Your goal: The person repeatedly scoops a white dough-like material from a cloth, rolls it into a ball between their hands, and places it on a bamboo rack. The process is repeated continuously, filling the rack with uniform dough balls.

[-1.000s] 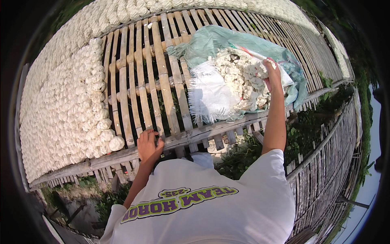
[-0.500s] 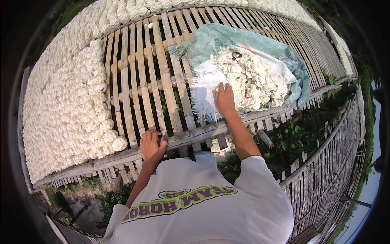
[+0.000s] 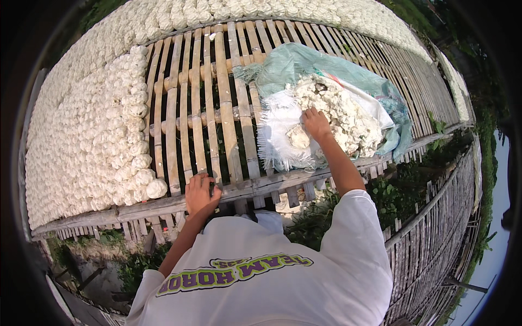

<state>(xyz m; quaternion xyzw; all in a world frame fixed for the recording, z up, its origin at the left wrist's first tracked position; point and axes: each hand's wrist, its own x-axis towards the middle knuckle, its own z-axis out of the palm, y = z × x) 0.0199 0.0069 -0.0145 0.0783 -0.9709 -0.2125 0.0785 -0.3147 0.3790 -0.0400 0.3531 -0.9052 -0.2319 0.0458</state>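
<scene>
An opened sack [image 3: 293,54] of pale green plastic with a fringed white woven layer [image 3: 274,130] lies on the bamboo rack [image 3: 231,152], holding a pile of irregular white lumps [image 3: 356,125]. My right hand [image 3: 316,124] rests on the left part of that pile, fingers bent and slightly apart, touching the lumps. A pale lump [image 3: 298,137] sits just below and left of it on the white layer. My left hand [image 3: 202,191] lies on the rack's near edge rail, fingers bent and apart, with nothing visible in it.
Dense rows of white round clumps [image 3: 87,136] cover the left of the rack and another band [image 3: 228,10] runs along its far side. Below the near edge are green plants [image 3: 389,195] and pale ground. A slanting slatted bamboo panel [image 3: 429,233] stands at lower right.
My right hand has moved from the right of the pile, where it gripped lumps, to the left part. A pale lump now shows on the white layer there. My left hand stays put.
</scene>
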